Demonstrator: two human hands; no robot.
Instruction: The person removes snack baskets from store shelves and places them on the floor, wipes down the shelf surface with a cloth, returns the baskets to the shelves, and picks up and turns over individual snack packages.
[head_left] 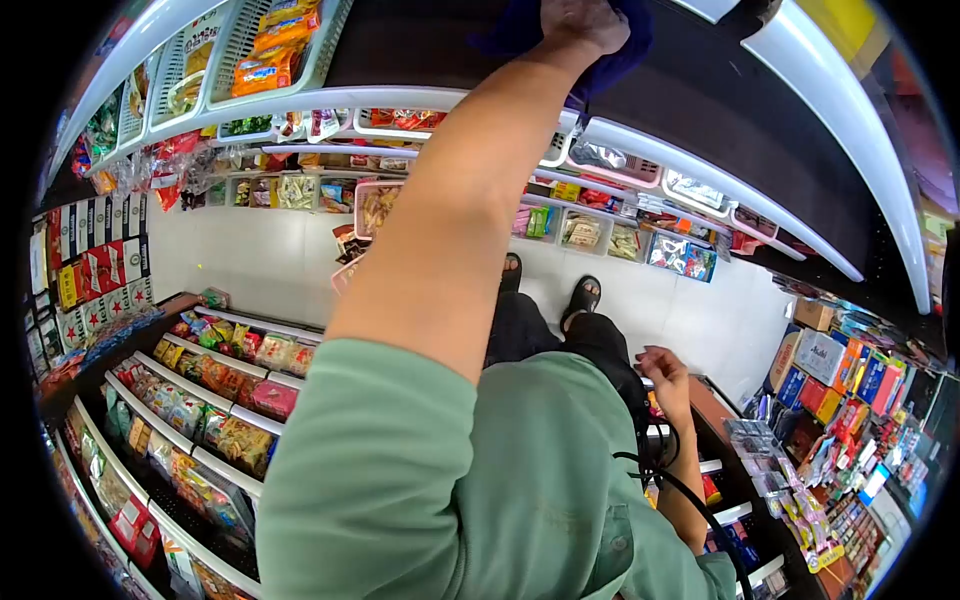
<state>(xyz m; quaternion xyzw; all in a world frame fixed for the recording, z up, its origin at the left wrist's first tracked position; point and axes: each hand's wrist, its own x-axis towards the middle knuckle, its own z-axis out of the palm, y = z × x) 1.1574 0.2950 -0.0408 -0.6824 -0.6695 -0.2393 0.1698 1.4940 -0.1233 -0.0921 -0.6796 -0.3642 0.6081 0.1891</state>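
My left arm stretches forward across the view, and my left hand (588,24) is at the top edge on a dark shelf board (400,45). Its fingers are closed on a dark purple cloth (628,45), which lies bunched against the board; part of the cloth and the fingertips are hidden or cut off. My right hand (667,380) hangs low at my right side, fingers loosely bent and apart, with nothing seen in it. Black cords (690,490) run beside my right forearm.
White baskets (215,55) of packaged snacks stand left on the same shelf. Lower tiers (610,215) hold more packets. Behind me to the left is a snack rack (190,400); stacked boxes (820,355) are at right. Pale floor (720,310) lies around my feet.
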